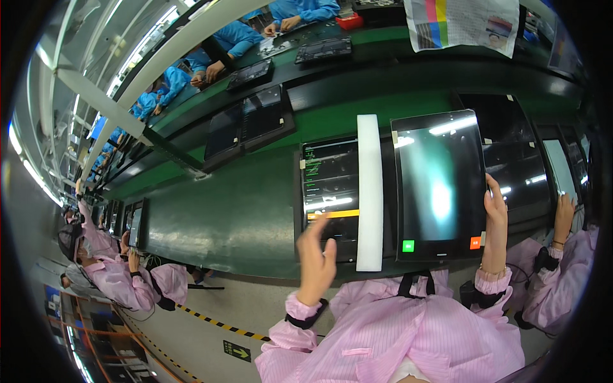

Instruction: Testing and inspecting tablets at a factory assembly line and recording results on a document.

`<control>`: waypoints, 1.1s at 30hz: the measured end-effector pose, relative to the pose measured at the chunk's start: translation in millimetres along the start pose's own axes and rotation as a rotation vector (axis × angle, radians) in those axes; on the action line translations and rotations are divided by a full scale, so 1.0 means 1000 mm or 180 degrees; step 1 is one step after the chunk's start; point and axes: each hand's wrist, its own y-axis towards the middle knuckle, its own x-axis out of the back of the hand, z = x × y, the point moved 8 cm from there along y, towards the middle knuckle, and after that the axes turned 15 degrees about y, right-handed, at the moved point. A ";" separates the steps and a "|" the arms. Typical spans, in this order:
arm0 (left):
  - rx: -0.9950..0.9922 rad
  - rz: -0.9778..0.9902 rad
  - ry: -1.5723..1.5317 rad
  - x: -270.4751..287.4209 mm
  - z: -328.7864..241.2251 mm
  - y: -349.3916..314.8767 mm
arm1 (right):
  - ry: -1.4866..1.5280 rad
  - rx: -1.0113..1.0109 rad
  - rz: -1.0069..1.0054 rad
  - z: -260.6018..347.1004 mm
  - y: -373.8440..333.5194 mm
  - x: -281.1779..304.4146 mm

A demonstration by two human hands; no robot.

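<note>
Right now your right hand [495,214] grips the right edge of the tablet [439,185], fingers curled round the rim, holding the big dark slab upright over the green bench [255,204]. Its screen glows pale in the middle, with a small green square at the lower left corner and an orange one at the lower right. Your left hand [316,255] holds nothing: it is open, fingers spread, with the fingertips at the lower part of a second tablet [330,195], whose dark screen shows lines of text and an orange bar. Whether they touch the glass, you cannot tell. Between the two tablets a white foam strip [370,191] stands on end. To your right, another person's hand [564,216] rests on a further screen.
</note>
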 end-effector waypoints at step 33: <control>0.1010 0.1846 -0.5274 -0.056 -0.062 -0.021 | 0.1639 -0.0625 0.0493 -0.011 0.013 -0.073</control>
